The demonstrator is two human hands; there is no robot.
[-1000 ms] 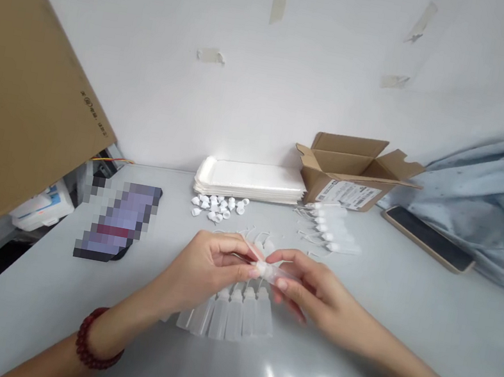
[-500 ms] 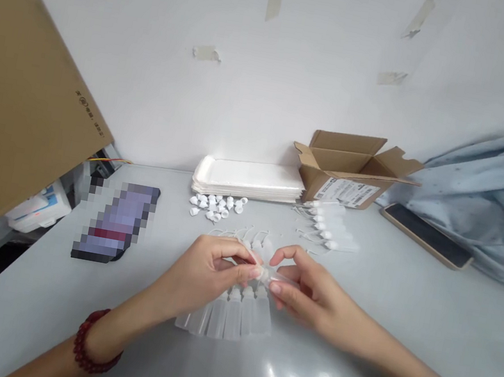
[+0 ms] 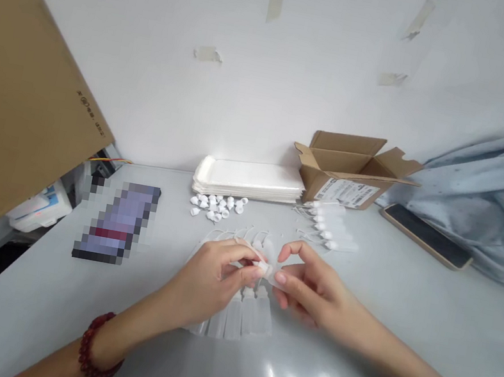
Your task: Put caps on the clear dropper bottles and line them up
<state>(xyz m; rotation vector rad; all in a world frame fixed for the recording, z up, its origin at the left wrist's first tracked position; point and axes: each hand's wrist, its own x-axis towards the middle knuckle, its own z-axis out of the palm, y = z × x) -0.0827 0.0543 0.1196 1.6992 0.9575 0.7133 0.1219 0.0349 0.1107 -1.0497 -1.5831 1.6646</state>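
Note:
Between the thumb and fingers of my left hand [image 3: 222, 274] is pinched a white cap [image 3: 262, 267] at the neck of a small translucent plastic bottle [image 3: 272, 275]. My right hand [image 3: 312, 287] grips the bottle's body from the right, thumb against it and index finger raised and bent; most of the body is hidden. Under and in front of my hands lies a row of similar translucent bottles [image 3: 235, 319], partly covered by my left hand. Beyond them lie more bottles [image 3: 267, 243] with thin strings. Several loose white caps [image 3: 217, 203] are heaped behind.
Several capped bottles [image 3: 330, 227] lie at the back right, before an open cardboard box [image 3: 344, 188]. A stack of white sleeves [image 3: 248, 181] is by the wall. Phones lie left [image 3: 116, 223] and right [image 3: 426, 235]; beside the right one is grey-blue cloth [image 3: 488, 204].
A white cap now shows at the bottle's neck in my left fingers. My left hand has shifted slightly right, and the bottle's body shows less than before. The things lying on the table stay put.

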